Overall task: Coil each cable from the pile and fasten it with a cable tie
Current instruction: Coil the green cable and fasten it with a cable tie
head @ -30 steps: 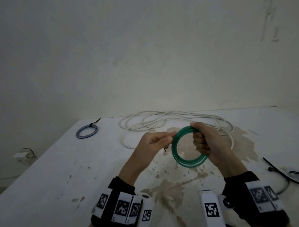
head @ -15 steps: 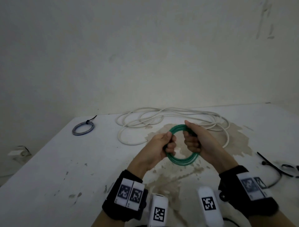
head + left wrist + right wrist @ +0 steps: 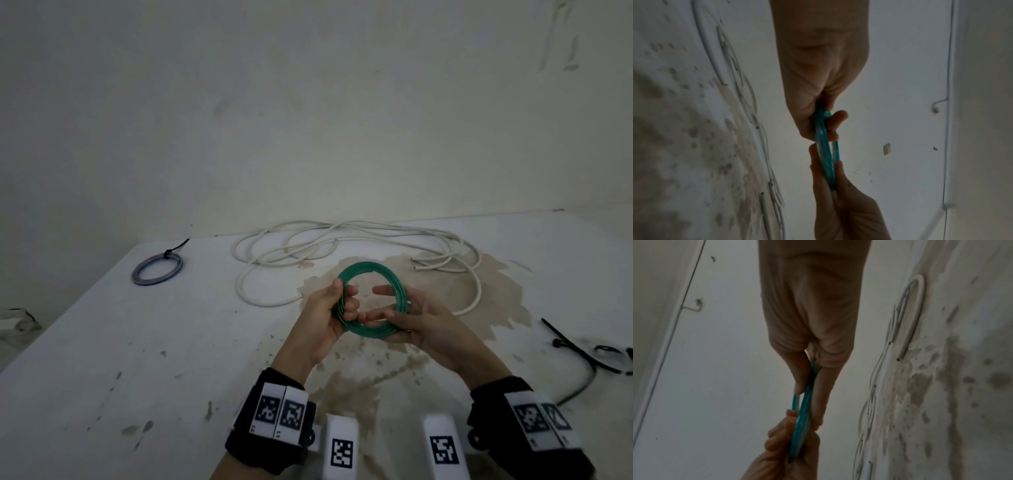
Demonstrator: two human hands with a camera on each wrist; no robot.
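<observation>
Green cable coil (image 3: 371, 301) is held above the stained counter (image 3: 137, 342) between both hands, its near-left and right arcs hidden behind fingers and the cable end not discernible; both wrist views catch it edge-on as a thin band. Left hand (image 3: 325, 315) grips the coil's left side with fingers curled through the ring, right hand (image 3: 416, 318) pinches the right side between thumb and near-straight fingers, ring face tilted up toward the head camera. Behind lies the loose white cable (image 3: 342, 246), a tied blue coil (image 3: 157, 270) far left, black cable ties (image 3: 579, 346) right, partly cut off.
</observation>
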